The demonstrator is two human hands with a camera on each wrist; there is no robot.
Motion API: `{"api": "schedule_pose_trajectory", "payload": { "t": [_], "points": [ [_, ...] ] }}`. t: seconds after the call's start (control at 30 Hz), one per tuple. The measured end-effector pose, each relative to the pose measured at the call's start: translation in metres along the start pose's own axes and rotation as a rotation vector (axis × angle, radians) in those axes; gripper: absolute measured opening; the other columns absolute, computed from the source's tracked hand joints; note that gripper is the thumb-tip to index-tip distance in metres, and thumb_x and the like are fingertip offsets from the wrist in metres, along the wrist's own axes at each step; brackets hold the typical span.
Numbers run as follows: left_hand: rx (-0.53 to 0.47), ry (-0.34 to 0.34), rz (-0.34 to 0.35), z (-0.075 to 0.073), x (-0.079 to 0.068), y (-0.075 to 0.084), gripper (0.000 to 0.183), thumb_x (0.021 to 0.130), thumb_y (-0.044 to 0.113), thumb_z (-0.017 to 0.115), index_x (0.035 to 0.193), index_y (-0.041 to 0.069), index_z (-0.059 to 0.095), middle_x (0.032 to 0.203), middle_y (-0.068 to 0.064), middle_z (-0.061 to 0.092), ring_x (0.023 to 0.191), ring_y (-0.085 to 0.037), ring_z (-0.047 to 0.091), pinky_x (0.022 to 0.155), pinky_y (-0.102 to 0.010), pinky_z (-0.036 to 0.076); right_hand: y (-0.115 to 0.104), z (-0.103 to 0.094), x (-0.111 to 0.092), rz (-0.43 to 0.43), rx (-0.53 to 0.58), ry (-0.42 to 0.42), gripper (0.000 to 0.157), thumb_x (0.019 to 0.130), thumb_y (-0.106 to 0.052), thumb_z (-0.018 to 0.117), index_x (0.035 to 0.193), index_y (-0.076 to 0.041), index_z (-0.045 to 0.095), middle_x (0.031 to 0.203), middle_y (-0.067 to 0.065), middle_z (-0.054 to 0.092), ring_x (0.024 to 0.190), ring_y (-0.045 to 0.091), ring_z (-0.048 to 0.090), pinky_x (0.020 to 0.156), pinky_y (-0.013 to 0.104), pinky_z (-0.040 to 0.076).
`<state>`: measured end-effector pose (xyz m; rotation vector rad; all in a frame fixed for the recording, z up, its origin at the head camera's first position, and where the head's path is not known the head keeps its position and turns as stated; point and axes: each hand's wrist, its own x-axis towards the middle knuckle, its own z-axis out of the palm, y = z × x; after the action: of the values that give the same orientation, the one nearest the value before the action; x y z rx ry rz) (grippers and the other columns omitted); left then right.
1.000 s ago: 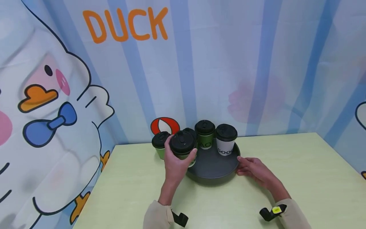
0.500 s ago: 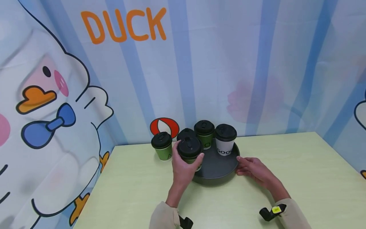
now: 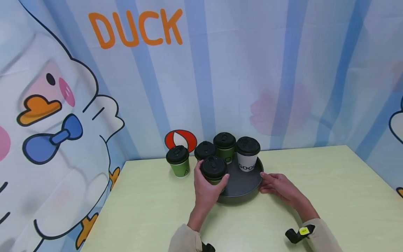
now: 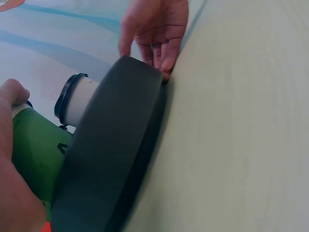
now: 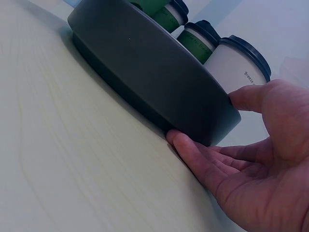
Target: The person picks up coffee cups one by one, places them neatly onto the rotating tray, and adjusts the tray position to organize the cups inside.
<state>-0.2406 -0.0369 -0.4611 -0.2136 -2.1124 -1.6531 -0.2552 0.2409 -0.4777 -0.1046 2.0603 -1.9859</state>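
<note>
My left hand (image 3: 206, 192) grips a green paper coffee cup (image 3: 214, 171) with a black lid, upright over the front left of a round dark grey tray (image 3: 242, 185). In the left wrist view the tray's wall hides the lower part of this cup (image 4: 36, 145). At the tray's right edge my right hand (image 3: 280, 187) pinches the rim, thumb at the top and fingers under the side, as the right wrist view shows. A white lidded cup (image 3: 247, 160) and a green lidded cup (image 3: 225, 152) stand at the back of the tray.
Another black-lidded cup (image 3: 205, 149) is partly hidden behind the held one. Left of the tray, a green lidded cup (image 3: 180, 168) stands on the pale wooden table (image 3: 141, 210). A printed cloth backdrop (image 3: 233, 70) rises right behind the table's far edge.
My left hand has carried the green coffee cup to the right and nearer me, uncovering the cups behind and left of it. The right hand stays at the tray's rim.
</note>
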Motion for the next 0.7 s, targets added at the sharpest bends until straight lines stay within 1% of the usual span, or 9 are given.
{"api": "schedule_pose_trajectory", "payload": {
  "t": [0.2, 0.37, 0.5, 0.6, 0.7],
  "points": [
    [0.025, -0.011, -0.008, 0.0045, -0.0035, -0.0052, 0.092, 0.082, 0.04, 0.086, 0.151, 0.006, 0.034, 0.147, -0.012, 0.047, 0.133, -0.029, 0.047, 0.113, -0.056, 0.042, -0.0001, 0.0001, -0.0003, 0.001, 0.004, 0.001, 0.067, 0.11, -0.035, 0.054, 0.137, 0.024, 0.04, 0.102, 0.015, 0.068, 0.092, 0.019, 0.071, 0.087, 0.031, 0.06],
    [0.033, 0.0, 0.0, 0.0035, -0.0034, -0.0073, 0.092, 0.082, 0.041, 0.086, 0.151, 0.006, 0.035, 0.145, -0.011, 0.048, 0.131, -0.029, 0.048, 0.111, -0.057, 0.044, -0.0006, 0.0005, 0.0, -0.004, 0.013, -0.004, 0.065, 0.11, -0.034, 0.054, 0.136, 0.024, 0.041, 0.102, 0.016, 0.068, 0.092, 0.019, 0.071, 0.087, 0.031, 0.06],
    [0.041, -0.002, -0.009, 0.0015, -0.0037, -0.0079, 0.092, 0.082, 0.04, 0.086, 0.151, 0.007, 0.035, 0.146, -0.011, 0.047, 0.132, -0.029, 0.047, 0.112, -0.056, 0.043, -0.0011, 0.0009, -0.0003, -0.007, 0.01, -0.002, 0.064, 0.11, -0.034, 0.054, 0.135, 0.024, 0.042, 0.102, 0.016, 0.068, 0.092, 0.019, 0.07, 0.087, 0.031, 0.06],
    [0.036, -0.002, -0.002, -0.0001, -0.0043, -0.0085, 0.094, 0.082, 0.04, 0.087, 0.152, 0.007, 0.034, 0.147, -0.011, 0.047, 0.133, -0.029, 0.047, 0.112, -0.055, 0.043, -0.0009, 0.0009, -0.0004, -0.005, 0.008, 0.001, 0.064, 0.11, -0.034, 0.054, 0.135, 0.024, 0.043, 0.101, 0.015, 0.069, 0.092, 0.019, 0.071, 0.087, 0.031, 0.06],
    [0.041, 0.003, 0.021, -0.0021, -0.0053, -0.0103, 0.096, 0.082, 0.041, 0.087, 0.153, 0.008, 0.033, 0.146, -0.01, 0.047, 0.133, -0.028, 0.047, 0.111, -0.055, 0.043, -0.0002, 0.0007, -0.0006, -0.004, 0.007, 0.004, 0.064, 0.11, -0.034, 0.054, 0.135, 0.024, 0.043, 0.101, 0.015, 0.069, 0.091, 0.018, 0.071, 0.087, 0.031, 0.06]
  ]
}}
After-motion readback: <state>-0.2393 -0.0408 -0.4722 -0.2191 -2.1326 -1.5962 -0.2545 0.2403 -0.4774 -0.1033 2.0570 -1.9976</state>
